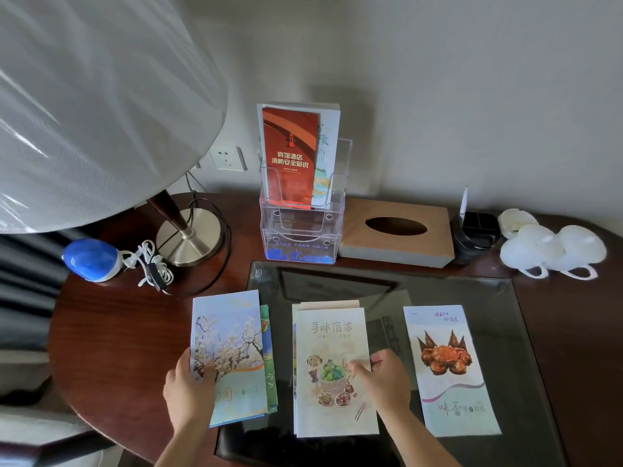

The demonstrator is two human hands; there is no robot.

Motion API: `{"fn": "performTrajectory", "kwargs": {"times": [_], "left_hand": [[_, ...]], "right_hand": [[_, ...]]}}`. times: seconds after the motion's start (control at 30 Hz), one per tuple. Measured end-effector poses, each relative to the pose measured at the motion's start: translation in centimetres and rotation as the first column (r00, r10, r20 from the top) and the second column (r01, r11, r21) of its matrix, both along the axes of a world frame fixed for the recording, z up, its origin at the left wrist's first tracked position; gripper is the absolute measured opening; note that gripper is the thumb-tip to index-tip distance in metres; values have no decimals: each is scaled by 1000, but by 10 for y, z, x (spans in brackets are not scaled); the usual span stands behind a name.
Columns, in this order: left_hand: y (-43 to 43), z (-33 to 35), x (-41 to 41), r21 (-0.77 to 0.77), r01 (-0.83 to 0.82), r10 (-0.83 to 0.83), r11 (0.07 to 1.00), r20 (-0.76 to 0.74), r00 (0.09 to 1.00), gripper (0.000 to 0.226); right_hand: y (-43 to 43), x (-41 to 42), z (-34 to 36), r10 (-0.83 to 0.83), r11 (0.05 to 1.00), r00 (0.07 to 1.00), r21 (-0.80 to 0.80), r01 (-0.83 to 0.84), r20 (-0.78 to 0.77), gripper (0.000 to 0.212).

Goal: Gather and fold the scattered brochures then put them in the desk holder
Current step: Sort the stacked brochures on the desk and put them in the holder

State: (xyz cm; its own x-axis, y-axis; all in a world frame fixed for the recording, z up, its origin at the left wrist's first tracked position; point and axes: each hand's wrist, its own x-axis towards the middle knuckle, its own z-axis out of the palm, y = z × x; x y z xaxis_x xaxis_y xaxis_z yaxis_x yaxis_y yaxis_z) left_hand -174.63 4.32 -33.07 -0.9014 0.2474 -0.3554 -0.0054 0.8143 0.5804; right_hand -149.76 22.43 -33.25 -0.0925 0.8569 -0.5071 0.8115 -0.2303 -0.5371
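The lampshade [101, 106] looms left of the holder [303, 237] and hangs well out over the desk [111, 332]. If I carry a brochure back there too high, I reckon my arm could knock it. The glass sheet [472, 291] in front of the holder looks slick, so paper may skate when I press a crease and the fold would come out crooked. The holder is clear plastic and looks light. Its top pocket already carries a red brochure [291, 156] with a pale one [325, 156] behind it. Pushing more in hard could tip it back or buckle those, I think.

Three brochures lie in a row in front of the holder, on my side. My left hand [190, 389] grips the blossom brochure [232, 332], front-left of the holder, thumb on its cover. A green one [269, 365] peeks out beneath it, and lifting may drag that along or drop it. My right hand [387, 379] lies on the right edge of the food brochure [333, 409], straight in front of the holder. I cannot tell whether it pinches or only presses. More sheets show under that one and could fan apart. The crab brochure [448, 382], front-right of the holder, lies untouched.

The red cover reads 宾馆酒店 消防安全知识. The food cover seems to read 寻味宿豫. The crab one shows 味蕾 near its lower end, and the purple lines at its top are too small for me. So are the characters on the blue strip at the holder's foot.
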Motion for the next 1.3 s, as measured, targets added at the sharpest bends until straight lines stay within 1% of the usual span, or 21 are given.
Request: {"fn": "performTrajectory", "kwargs": {"times": [0.1,0.2,0.27,0.37,0.43,0.5,0.57,0.67,0.7,0.77,0.87,0.93,1.0,1.07,1.1,1.17,1.2,1.23,1.27,1.3], "left_hand": [[5,2,7,-3,1,-1,1000,54,999,60],[9,2,8,11,31,-32,999,76,997,64],[9,0,1,44,49,-53,998,83,995,62],[3,-3,-10,64,111,-116,992,87,989,53],[-1,-4,-14,72,136,-143,988,101,985,49],[-1,-4,-14,79,143,-151,987,101,983,45],[-1,-1,-14,56,140,-142,989,52,988,41],[-1,1,-12,30,72,-71,997,-48,996,33],[-2,3,-12,35,47,-45,998,-53,998,32],[-3,5,-14,80,5,-4,997,-6,1000,30],[-8,6,-18,171,-7,-2,985,53,999,30],[-14,6,-22,221,-31,10,975,96,995,30],[-19,5,-25,275,-106,60,955,173,983,27],[-24,5,-28,339,-214,127,916,261,957,25],[-27,5,-29,368,-261,152,892,300,942,25],[-26,8,-28,421,-314,167,851,350,922,23],[-24,10,-25,443,-315,154,839,362,919,21],[-20,14,-19,463,-303,130,833,369,920,20],[-14,19,-12,481,-283,97,830,375,922,19],[-6,23,-4,495,-254,55,831,382,923,19]], "right_hand": [[-3,5,2,-42,999,996,-11,41,-78,36],[-2,15,8,-74,997,973,-48,65,-219,31],[1,21,14,-56,996,940,-86,29,-337,23],[6,29,29,-31,990,890,-138,-35,-455,10],[12,35,39,-67,987,858,-159,-18,-509,11],[17,37,48,-143,978,819,-206,31,-556,15],[20,35,54,-203,968,781,-243,67,-591,19],[21,30,58,-244,960,744,-263,95,-622,22],[21,28,58,-252,958,740,-269,100,-623,22],[21,24,56,-247,959,743,-267,96,-622,20],[21,20,43,-220,962,777,-261,74,-589,16],[20,18,29,-197,961,825,-272,55,-530,15],[17,17,15,-112,973,891,-233,7,-440,10],[12,14,6,-13,991,945,-130,-31,-325,7],[10,11,4,26,998,967,-55,-41,-253,10],[4,5,5,72,992,995,108,-64,-71,24],[1,1,8,75,982,997,174,-77,17,34],[-1,-2,12,63,970,996,231,-76,62,43],[-3,-5,18,41,958,998,282,-51,41,47],[-4,-8,26,26,956,998,295,-10,-49,44]]}}
